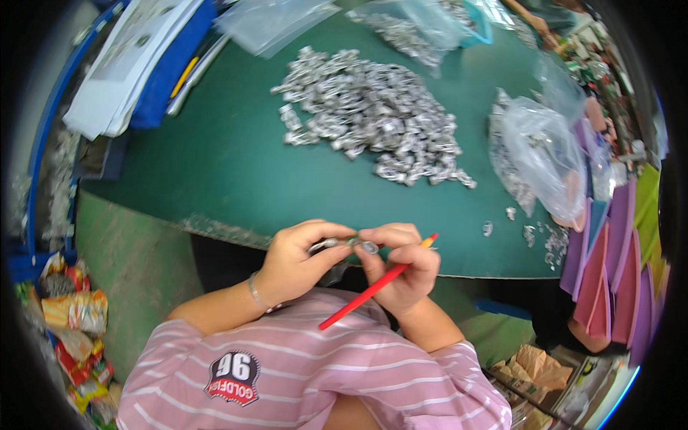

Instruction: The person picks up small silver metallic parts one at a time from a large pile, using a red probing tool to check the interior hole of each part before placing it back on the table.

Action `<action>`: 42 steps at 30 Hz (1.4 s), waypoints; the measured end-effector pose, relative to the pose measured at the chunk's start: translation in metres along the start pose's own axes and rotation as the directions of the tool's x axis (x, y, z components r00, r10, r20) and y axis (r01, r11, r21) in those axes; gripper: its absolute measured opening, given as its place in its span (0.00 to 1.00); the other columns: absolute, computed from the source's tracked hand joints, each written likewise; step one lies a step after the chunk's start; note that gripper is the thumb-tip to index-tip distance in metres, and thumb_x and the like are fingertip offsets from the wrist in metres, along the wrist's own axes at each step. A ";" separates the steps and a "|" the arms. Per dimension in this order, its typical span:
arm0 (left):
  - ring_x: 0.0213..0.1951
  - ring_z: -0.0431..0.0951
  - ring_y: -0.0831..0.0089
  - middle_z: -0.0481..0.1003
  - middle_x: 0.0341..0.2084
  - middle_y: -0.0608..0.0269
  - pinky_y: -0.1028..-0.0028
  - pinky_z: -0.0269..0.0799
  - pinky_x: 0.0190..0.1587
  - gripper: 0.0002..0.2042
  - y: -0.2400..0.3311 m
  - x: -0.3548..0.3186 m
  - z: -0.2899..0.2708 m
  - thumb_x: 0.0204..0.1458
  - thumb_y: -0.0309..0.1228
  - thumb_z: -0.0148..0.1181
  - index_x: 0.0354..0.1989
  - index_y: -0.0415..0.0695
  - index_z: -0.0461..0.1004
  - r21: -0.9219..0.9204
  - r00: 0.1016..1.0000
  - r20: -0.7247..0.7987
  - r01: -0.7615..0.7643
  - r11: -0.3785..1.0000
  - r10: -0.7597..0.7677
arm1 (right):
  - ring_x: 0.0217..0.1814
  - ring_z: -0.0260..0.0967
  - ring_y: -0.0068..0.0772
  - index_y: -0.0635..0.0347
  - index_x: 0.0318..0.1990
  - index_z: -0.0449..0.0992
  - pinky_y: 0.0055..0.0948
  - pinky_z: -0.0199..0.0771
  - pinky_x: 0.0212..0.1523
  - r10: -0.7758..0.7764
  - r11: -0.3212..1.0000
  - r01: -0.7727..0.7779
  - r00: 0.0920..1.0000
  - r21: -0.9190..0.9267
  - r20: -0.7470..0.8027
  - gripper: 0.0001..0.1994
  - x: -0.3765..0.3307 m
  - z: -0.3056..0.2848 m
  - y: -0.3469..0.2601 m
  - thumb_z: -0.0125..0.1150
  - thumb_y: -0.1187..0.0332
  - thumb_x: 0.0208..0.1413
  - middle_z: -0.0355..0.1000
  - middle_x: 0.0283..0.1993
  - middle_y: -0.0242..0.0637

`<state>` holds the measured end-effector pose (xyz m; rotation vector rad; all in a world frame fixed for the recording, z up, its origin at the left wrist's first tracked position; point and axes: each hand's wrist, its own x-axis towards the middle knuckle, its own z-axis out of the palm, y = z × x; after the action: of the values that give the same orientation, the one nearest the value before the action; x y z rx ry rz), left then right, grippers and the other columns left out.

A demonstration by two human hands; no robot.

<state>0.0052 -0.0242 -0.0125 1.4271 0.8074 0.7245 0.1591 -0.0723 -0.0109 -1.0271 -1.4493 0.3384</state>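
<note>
Just over the near edge of the green table [208, 165], my left hand [290, 261] and my right hand [401, 269] meet fingertip to fingertip. Between them is a small silvery metal part [368, 247] with a round end, pinched by the fingers of both hands. The left fingers partly cover it. A slim red pen-like tool [365, 295] with a yellowish end also rests in my right hand, slanting down toward the shirt. Beyond the hands, a large heap of similar silvery metal parts [380, 107] lies on the table.
Clear plastic bags [537, 154] with small parts lie at the right, near scattered clear bits [553, 244]. Papers and a blue folder [172, 64] occupy the far left. Purple and pink panels [605, 272] stand right. A co-worker's arm [532, 20] shows far right.
</note>
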 end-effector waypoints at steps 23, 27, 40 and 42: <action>0.18 0.59 0.88 0.68 0.20 0.67 0.87 0.54 0.19 0.05 -0.007 -0.004 0.000 0.55 0.29 0.50 0.33 0.42 0.63 -0.297 0.996 0.041 0.089 0.951 -0.080 | 0.29 0.65 0.20 0.64 0.33 0.63 0.19 0.67 0.31 -0.015 0.991 -0.028 0.947 -0.130 -0.320 0.11 0.230 -0.114 0.070 0.61 0.79 0.45 0.70 0.31 0.37; 0.20 0.62 0.87 0.68 0.21 0.68 0.86 0.58 0.21 0.06 -0.002 -0.003 -0.001 0.55 0.26 0.49 0.39 0.40 0.65 -0.328 0.992 0.035 0.124 0.937 -0.119 | 0.31 0.68 0.22 0.64 0.33 0.65 0.20 0.69 0.31 0.109 0.993 -0.117 0.943 -0.006 -0.314 0.06 0.266 -0.095 0.095 0.57 0.74 0.51 0.71 0.31 0.37; 0.46 0.72 0.63 0.70 0.48 0.55 0.71 0.65 0.49 0.12 -0.018 0.202 -0.114 0.56 0.32 0.45 0.45 0.41 0.68 0.405 0.897 -0.199 -0.293 0.866 0.396 | 0.38 0.62 0.22 0.62 0.45 0.66 0.23 0.64 0.43 0.575 0.803 -0.443 0.752 -0.399 0.321 0.18 0.169 -0.047 0.145 0.60 0.61 0.51 0.68 0.45 0.38; 0.45 0.73 0.63 0.69 0.49 0.55 0.72 0.65 0.48 0.10 -0.021 0.215 -0.101 0.55 0.31 0.46 0.39 0.40 0.70 0.383 0.916 -0.205 -0.249 0.889 0.345 | 0.38 0.62 0.22 0.62 0.45 0.66 0.22 0.64 0.44 0.467 0.879 -0.380 0.806 -0.287 0.363 0.20 0.168 -0.043 0.142 0.63 0.62 0.48 0.67 0.45 0.38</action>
<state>0.0387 0.2102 -0.0416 1.8288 0.9709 1.0696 0.2793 0.1163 0.0011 -1.5227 -1.6502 0.7968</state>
